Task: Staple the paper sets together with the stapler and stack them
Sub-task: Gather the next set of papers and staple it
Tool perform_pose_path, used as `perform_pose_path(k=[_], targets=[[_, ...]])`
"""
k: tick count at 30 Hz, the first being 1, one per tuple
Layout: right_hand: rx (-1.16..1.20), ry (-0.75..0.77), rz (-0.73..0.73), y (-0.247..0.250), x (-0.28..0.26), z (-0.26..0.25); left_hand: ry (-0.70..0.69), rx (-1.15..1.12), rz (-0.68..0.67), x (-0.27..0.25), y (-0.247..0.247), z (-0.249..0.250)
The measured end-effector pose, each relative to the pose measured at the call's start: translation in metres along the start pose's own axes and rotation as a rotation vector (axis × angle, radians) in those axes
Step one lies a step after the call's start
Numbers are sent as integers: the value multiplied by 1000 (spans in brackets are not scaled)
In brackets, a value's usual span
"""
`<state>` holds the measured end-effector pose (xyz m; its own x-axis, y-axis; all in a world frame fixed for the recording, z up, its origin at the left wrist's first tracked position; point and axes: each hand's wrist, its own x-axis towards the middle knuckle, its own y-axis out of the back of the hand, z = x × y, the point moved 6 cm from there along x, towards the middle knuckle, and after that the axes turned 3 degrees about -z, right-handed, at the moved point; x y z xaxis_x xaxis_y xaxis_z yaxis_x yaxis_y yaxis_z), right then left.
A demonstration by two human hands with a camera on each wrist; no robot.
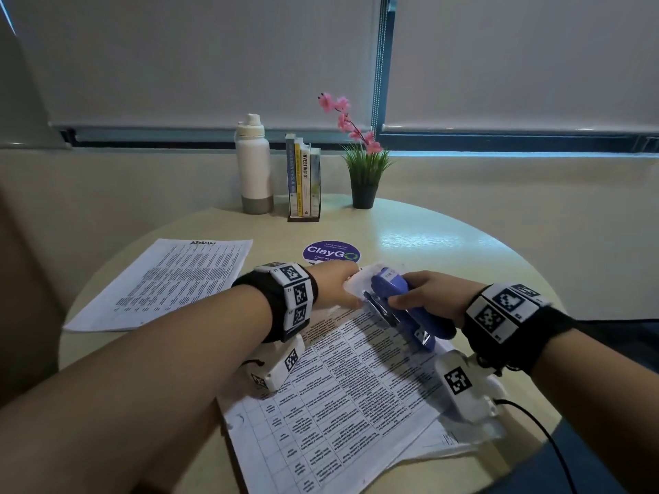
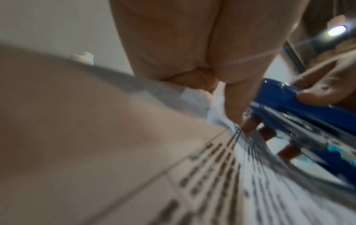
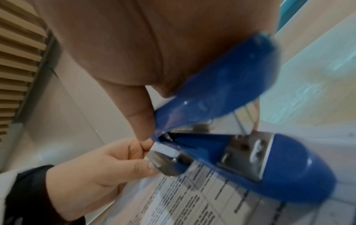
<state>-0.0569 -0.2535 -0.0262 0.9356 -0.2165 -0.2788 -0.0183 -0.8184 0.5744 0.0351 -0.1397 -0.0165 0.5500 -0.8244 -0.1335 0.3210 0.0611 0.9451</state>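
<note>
The person's right hand (image 1: pixel 426 294) is wrapping its fingers and thumb around a blue stapler (image 1: pixel 399 308), holding it lifted and tilted over the far corner of a printed paper set (image 1: pixel 342 386) that is lying on the round table (image 1: pixel 445 244). The left hand (image 1: pixel 338 287) is pinching that corner, raised off the table, between thumb and fingers and holding it at the stapler's mouth; in the right wrist view the white corner is sitting between the metal plate and the upper arm, though blur is making it hard to say whether the stapler is pressing down. A 2nd printed set (image 1: pixel 171 283), marked ADMIN, is lying flat well to the left. Along the far edge are standing a white bottle (image 1: pixel 252 165), 4 or so books (image 1: pixel 303 180) and a potted plant (image 1: pixel 363 172).
</note>
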Motion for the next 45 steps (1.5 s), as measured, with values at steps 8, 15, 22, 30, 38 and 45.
perform_pose_path(k=[8,15,22,30,38,45], targets=[[941,105,452,39,9,12,51,49,8,5,1,-3],[1307,43,523,23,33,12,43,79,-14,4,-2,-1],[1093,-3,564,17,32,2,23,51,-12,1,-2,3],[876,-1,754,20,31,-5,-40,31,31,-4,0,14],[863,-8,714,16,39,-3,-59,39,49,-10,-1,14],[875,31,751,11,28,-15,-94,43,53,-13,-2,16]])
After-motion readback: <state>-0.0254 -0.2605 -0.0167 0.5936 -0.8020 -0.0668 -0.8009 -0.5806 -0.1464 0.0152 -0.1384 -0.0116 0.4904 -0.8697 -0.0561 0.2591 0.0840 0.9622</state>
